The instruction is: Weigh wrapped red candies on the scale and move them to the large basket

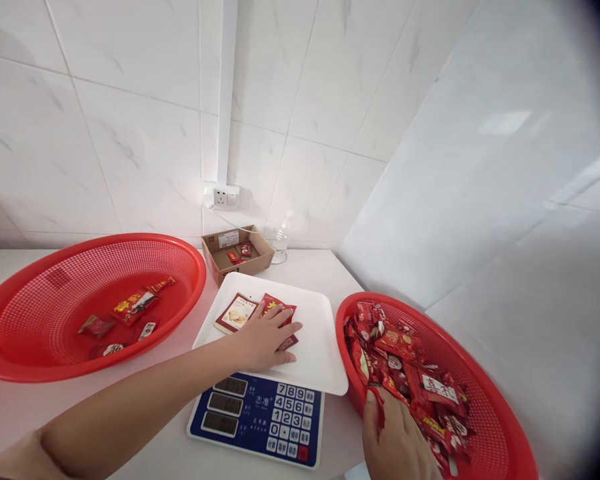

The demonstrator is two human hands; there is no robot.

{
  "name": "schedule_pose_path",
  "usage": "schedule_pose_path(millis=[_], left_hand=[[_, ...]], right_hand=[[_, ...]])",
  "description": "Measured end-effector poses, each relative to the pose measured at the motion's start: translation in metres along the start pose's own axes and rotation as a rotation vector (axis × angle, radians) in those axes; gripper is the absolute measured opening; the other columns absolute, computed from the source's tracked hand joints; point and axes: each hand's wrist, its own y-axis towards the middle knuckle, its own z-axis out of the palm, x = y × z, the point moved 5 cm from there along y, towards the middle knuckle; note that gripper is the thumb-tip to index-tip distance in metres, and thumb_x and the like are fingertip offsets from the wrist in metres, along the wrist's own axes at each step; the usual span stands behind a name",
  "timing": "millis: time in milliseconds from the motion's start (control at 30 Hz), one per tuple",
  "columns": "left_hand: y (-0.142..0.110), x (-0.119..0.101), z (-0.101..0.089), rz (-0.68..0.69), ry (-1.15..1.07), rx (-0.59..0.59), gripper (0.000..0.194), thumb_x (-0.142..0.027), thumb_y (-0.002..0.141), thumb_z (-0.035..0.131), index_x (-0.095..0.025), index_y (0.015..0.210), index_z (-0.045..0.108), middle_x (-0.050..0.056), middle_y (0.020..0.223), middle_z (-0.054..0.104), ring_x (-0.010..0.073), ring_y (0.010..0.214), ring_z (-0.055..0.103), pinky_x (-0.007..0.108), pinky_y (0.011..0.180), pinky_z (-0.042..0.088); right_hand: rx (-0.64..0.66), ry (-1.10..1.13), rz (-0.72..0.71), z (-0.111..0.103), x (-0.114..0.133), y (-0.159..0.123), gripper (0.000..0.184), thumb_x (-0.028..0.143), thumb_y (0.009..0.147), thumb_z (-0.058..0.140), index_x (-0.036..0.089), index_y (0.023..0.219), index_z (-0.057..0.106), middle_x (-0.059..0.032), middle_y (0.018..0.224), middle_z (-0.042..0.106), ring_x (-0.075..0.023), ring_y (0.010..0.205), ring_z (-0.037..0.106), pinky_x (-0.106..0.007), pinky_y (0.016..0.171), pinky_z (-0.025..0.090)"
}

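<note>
My left hand [270,337] lies palm down over small red packets [279,306] on the white tray [315,353] of a weighing scale. Its fingers are spread, and the packets are partly hidden beneath it. Beside the fingers, a cream and dark-red snack packet [236,313] lies flat on the tray. At the near left rim of the right red basket [500,427], my right hand [400,437] is closed, with a red wrapped packet [379,400] between thumb and fingers. Many red wrapped snacks [400,341] fill that basket.
A larger red basket [180,257] at left holds several wrapped snacks. Behind the tray stand a cardboard box [220,260] with small packets and a clear plastic bottle [282,240]. The scale's blue keypad panel [260,423] faces me. A wall socket [221,197] is behind.
</note>
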Motion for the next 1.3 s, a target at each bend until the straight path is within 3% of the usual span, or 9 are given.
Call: schedule_pose_path(millis=[167, 300, 433, 567, 733, 933, 1133, 1300], left_hand=[[-0.035, 0.015, -0.02, -0.082, -0.052, -0.076, 0.058, -0.051, 0.092, 0.039, -0.026, 0.143, 0.034, 0.008, 0.156, 0.024, 0.0285, 0.145, 0.011, 0.055, 0.115, 0.02], [-0.087, 0.042, -0.034, -0.232, -0.173, -0.308, 0.048, -0.05, 0.092, 0.039, -0.027, 0.133, 0.049, 0.005, 0.146, 0.045, 0.0243, 0.138, 0.034, 0.044, 0.111, 0.036], [-0.142, 0.062, -0.028, -0.419, -0.274, -0.437, 0.041, -0.053, 0.088, 0.044, -0.029, 0.117, 0.061, 0.001, 0.122, 0.066, 0.0213, 0.115, 0.06, 0.03, 0.091, 0.054], [-0.173, 0.063, -0.019, -0.493, -0.322, -0.508, 0.036, -0.054, 0.084, 0.051, -0.029, 0.104, 0.068, 0.0, 0.108, 0.073, 0.02, 0.103, 0.067, 0.022, 0.079, 0.056], [-0.175, 0.047, -0.012, -0.416, -0.391, -0.45, 0.034, -0.048, 0.087, 0.051, -0.027, 0.108, 0.066, 0.002, 0.109, 0.071, 0.0192, 0.099, 0.067, 0.015, 0.052, 0.054], [-0.171, 0.024, -0.001, -0.287, -0.462, -0.318, 0.027, -0.039, 0.09, 0.047, -0.029, 0.109, 0.065, 0.002, 0.108, 0.071, 0.0157, 0.092, 0.068, 0.013, 0.043, 0.048], [-0.166, 0.015, 0.008, -0.203, -0.442, -0.286, 0.02, -0.031, 0.091, 0.046, -0.027, 0.1, 0.063, -0.001, 0.097, 0.071, 0.0116, 0.086, 0.067, 0.017, 0.068, 0.053], [-0.163, 0.013, 0.016, -0.154, -0.447, -0.257, 0.024, -0.015, 0.088, 0.037, -0.026, 0.095, 0.058, -0.002, 0.094, 0.069, 0.0095, 0.084, 0.064, 0.018, 0.074, 0.05]], right_hand=[[0.036, 0.023, 0.025, 0.001, -0.001, 0.0, 0.035, 0.042, 0.092, 0.04, 0.019, 0.1, 0.065, -0.0089, 0.092, 0.072, -0.0229, 0.069, 0.066, -0.032, 0.054, 0.044], [0.12, 0.082, 0.07, 0.004, -0.008, 0.0, 0.04, 0.046, 0.091, 0.037, 0.021, 0.104, 0.066, -0.0097, 0.101, 0.071, -0.0245, 0.074, 0.067, -0.032, 0.053, 0.046], [0.288, 0.238, 0.133, 0.01, -0.021, 0.005, 0.044, 0.056, 0.088, 0.038, 0.027, 0.105, 0.067, -0.007, 0.112, 0.069, -0.0254, 0.08, 0.068, -0.032, 0.052, 0.047], [0.324, 0.529, 0.126, 0.004, -0.025, 0.024, 0.05, 0.06, 0.083, 0.039, 0.023, 0.101, 0.068, -0.0083, 0.109, 0.07, -0.026, 0.096, 0.065, -0.036, 0.075, 0.052], [0.34, 0.519, 0.26, 0.003, -0.018, 0.048, 0.049, 0.058, 0.082, 0.038, 0.021, 0.1, 0.065, -0.0105, 0.1, 0.071, -0.0264, 0.09, 0.064, -0.037, 0.076, 0.049], [0.396, 0.417, 0.173, 0.015, -0.003, 0.043, 0.047, 0.052, 0.087, 0.034, 0.02, 0.106, 0.063, -0.0117, 0.11, 0.068, -0.0272, 0.096, 0.062, -0.035, 0.071, 0.045], [0.363, 0.376, 0.125, 0.011, -0.001, 0.037, 0.044, 0.049, 0.087, 0.036, 0.02, 0.104, 0.064, -0.0096, 0.109, 0.068, -0.0252, 0.094, 0.062, -0.032, 0.068, 0.044], [0.331, 0.339, 0.13, 0.009, 0.001, 0.036, 0.042, 0.048, 0.087, 0.039, 0.02, 0.105, 0.065, -0.0098, 0.113, 0.067, -0.0248, 0.09, 0.062, -0.032, 0.064, 0.043]])
